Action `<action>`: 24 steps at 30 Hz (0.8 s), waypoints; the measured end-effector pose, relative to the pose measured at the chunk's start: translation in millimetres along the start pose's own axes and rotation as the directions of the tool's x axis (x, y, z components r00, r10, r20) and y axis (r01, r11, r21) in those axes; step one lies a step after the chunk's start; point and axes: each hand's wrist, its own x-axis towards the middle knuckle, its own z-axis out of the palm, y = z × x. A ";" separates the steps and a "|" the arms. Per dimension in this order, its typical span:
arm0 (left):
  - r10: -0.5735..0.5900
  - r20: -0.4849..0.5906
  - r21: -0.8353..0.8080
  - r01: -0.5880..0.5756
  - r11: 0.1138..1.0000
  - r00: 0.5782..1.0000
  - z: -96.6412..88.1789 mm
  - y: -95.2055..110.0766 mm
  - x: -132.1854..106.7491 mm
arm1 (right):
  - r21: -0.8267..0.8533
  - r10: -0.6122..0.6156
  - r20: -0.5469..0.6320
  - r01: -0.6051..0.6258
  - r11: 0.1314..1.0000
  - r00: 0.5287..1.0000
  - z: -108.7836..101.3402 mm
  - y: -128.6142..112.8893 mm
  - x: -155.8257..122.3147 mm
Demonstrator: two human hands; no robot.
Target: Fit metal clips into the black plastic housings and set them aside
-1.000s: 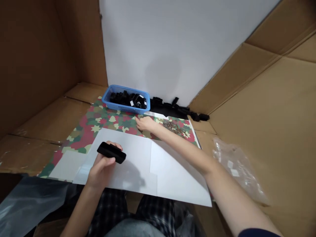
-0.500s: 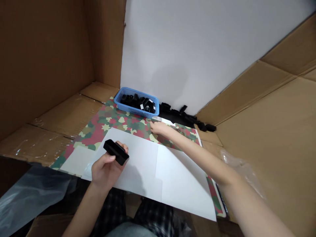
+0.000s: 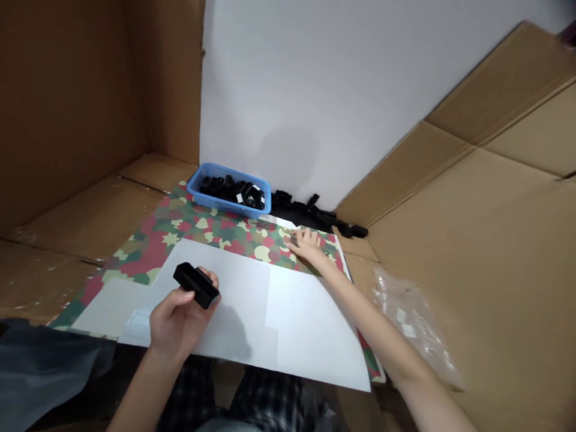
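My left hand [image 3: 180, 318] is closed on a black rectangular plastic part [image 3: 196, 284], hollow on its upper face. It holds the part tilted above the white sheets [image 3: 234, 300], thumb on the near side and fingers behind. Across the table, my right hand [image 3: 308, 245] reaches to the far right of the camouflage-patterned table cover [image 3: 216, 231]. Its fingers are spread and low over small dark bits, too small to name. I see nothing held in it.
A blue plastic basket [image 3: 229, 207] with black parts stands at the back left. More black parts [image 3: 315, 207] lie along the white wall [image 3: 324, 90]. Cardboard walls [image 3: 450, 222] close in both sides. A clear plastic bag [image 3: 418, 330] lies right of my right forearm.
My right hand has moved right along the far side of the table, away from near the basket, and its fingers have spread. My left hand still holds the black part. The view has shifted.
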 end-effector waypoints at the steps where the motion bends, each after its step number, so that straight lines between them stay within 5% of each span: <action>1: -0.007 0.005 0.010 0.007 1.000 1.000 1.1 -1.6 0.8 | 0.010 0.038 -0.011 -0.038 0.999 0.999 -0.8 15.1 -4.4; 5: -0.041 0.034 0.036 0.040 0.999 0.999 5.7 -7.8 4.6 | 0.042 0.123 -0.049 -0.121 0.992 0.991 -9.8 61.3 -14.6; 9: -0.039 -0.002 0.043 0.039 0.998 0.999 8.9 -10.4 5.5 | 0.040 0.067 0.029 -0.068 0.997 0.997 -22.2 78.2 -13.9; 16: -0.029 -0.057 0.044 0.031 0.999 0.998 11.0 -7.2 -0.1 | -0.034 -0.028 0.207 0.035 0.999 0.978 -23.8 54.2 -7.7; 24: -0.017 -0.083 0.052 0.022 0.998 0.996 15.0 -6.9 -1.7 | 0.009 0.052 0.213 -0.055 0.998 0.976 -24.8 49.9 -5.1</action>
